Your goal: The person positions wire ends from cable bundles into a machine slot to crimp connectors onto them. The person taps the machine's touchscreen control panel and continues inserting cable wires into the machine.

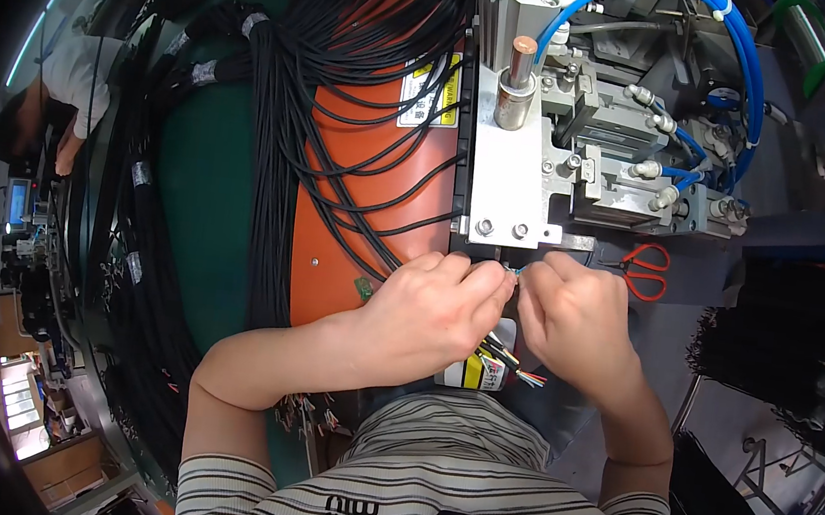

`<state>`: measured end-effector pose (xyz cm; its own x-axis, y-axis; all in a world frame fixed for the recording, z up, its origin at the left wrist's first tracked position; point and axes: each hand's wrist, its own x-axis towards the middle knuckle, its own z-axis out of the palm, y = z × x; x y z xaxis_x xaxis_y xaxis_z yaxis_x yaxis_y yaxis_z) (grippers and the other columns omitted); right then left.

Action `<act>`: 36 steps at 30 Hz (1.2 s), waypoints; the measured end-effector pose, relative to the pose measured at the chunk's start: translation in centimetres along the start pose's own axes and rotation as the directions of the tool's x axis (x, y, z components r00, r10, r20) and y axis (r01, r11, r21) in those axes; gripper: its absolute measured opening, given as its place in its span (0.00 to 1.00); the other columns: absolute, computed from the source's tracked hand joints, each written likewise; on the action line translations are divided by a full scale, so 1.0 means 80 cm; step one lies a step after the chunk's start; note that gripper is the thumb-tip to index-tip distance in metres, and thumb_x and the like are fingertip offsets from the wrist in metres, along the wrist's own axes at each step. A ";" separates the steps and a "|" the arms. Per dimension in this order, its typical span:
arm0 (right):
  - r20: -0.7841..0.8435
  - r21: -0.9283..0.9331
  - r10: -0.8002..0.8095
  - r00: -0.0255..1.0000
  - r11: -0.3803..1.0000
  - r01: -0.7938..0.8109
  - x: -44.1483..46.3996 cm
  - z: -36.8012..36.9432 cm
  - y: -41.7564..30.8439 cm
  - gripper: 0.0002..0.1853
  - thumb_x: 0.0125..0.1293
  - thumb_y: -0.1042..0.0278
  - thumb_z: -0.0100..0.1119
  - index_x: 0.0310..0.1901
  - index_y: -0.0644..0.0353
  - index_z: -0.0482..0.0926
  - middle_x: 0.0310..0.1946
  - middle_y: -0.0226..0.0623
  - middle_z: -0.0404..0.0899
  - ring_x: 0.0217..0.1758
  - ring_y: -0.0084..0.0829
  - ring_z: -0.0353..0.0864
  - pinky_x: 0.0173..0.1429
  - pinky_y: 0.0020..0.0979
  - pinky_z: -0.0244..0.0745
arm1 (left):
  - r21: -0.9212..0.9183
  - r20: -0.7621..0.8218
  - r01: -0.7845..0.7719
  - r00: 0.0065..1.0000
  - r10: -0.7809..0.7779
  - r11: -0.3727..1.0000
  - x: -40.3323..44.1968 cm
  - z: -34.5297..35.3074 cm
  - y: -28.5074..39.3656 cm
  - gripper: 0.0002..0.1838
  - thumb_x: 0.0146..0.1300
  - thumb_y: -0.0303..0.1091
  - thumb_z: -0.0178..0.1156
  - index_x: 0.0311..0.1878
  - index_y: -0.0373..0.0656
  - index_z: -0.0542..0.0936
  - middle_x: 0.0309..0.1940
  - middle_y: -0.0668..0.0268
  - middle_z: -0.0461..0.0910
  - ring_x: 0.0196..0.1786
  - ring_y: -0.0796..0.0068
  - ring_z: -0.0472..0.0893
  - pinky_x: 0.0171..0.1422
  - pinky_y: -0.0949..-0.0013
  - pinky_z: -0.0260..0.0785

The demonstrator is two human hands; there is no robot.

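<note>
My left hand [443,301] is closed, its thumb and fingertips pinched at the front edge of the metal machine [512,172]. Stripped ends of black cables with thin coloured wires [512,362] stick out below it. My right hand [572,315] is closed too, its fingertips meeting the left ones around a tiny bluish-green wire end [515,269]. The fingers hide most of what is between them. Black cables [351,216] run from the left over an orange panel [329,289] toward the machine and my left hand.
Red-handled scissors [646,272] lie right of the machine. Blue air hoses [753,82] arch over its cylinders. A thick black cable bundle [275,183] hangs over the orange panel, beside a green surface [202,205]. Another person [74,86] is at far left.
</note>
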<state>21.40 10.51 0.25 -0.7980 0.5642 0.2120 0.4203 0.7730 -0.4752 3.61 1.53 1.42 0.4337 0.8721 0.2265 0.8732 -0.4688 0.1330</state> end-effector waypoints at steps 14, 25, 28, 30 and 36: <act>-0.033 0.514 0.260 0.965 0.833 -0.207 -0.005 0.020 0.012 0.03 0.60 0.78 0.63 0.34 0.68 0.80 0.20 0.29 0.77 0.18 0.13 0.71 0.21 0.20 0.62 | -0.245 -0.084 0.115 0.987 -0.139 0.963 -0.024 -0.005 -0.020 0.18 0.52 0.27 0.60 0.49 0.36 0.80 0.34 0.65 0.73 0.37 0.67 0.76 0.40 0.61 0.69; 0.028 0.660 0.165 0.986 0.737 -0.142 -0.022 -0.005 -0.012 0.09 0.59 0.79 0.65 0.41 0.66 0.81 0.28 0.33 0.79 0.20 0.18 0.71 0.25 0.21 0.64 | -0.253 -0.081 0.344 0.924 -0.374 0.904 -0.037 0.003 -0.023 0.12 0.57 0.27 0.65 0.45 0.37 0.79 0.31 0.60 0.77 0.32 0.60 0.80 0.34 0.62 0.72; -0.010 0.735 0.120 0.993 0.675 -0.074 -0.023 0.004 -0.009 0.11 0.61 0.79 0.64 0.45 0.66 0.81 0.33 0.33 0.80 0.22 0.16 0.72 0.26 0.19 0.63 | -0.470 -0.105 0.208 0.952 -0.288 0.858 -0.027 -0.002 -0.018 0.10 0.58 0.28 0.66 0.42 0.37 0.79 0.29 0.60 0.77 0.29 0.60 0.80 0.32 0.62 0.72; -0.086 0.752 0.192 0.978 0.656 -0.063 -0.024 0.015 -0.003 0.12 0.64 0.80 0.61 0.49 0.67 0.80 0.37 0.33 0.81 0.25 0.15 0.74 0.26 0.17 0.64 | -0.570 -0.122 0.135 0.962 -0.246 0.811 -0.023 -0.007 -0.014 0.09 0.59 0.29 0.66 0.41 0.37 0.79 0.28 0.60 0.77 0.28 0.60 0.80 0.31 0.62 0.72; 0.187 0.975 0.272 0.944 0.065 -0.212 -0.027 0.011 0.002 0.11 0.68 0.79 0.58 0.51 0.68 0.79 0.38 0.35 0.82 0.26 0.17 0.78 0.27 0.16 0.66 | -0.693 -0.078 0.203 0.933 -0.352 0.692 -0.012 -0.009 -0.009 0.06 0.60 0.24 0.66 0.39 0.35 0.79 0.26 0.61 0.79 0.25 0.69 0.80 0.29 0.70 0.71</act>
<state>22.78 9.18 -1.05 -0.7199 0.6884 -0.0890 -0.2247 -0.3525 -0.9084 2.39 0.90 1.83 0.0802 0.9676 0.2395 0.5380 -0.2443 0.8067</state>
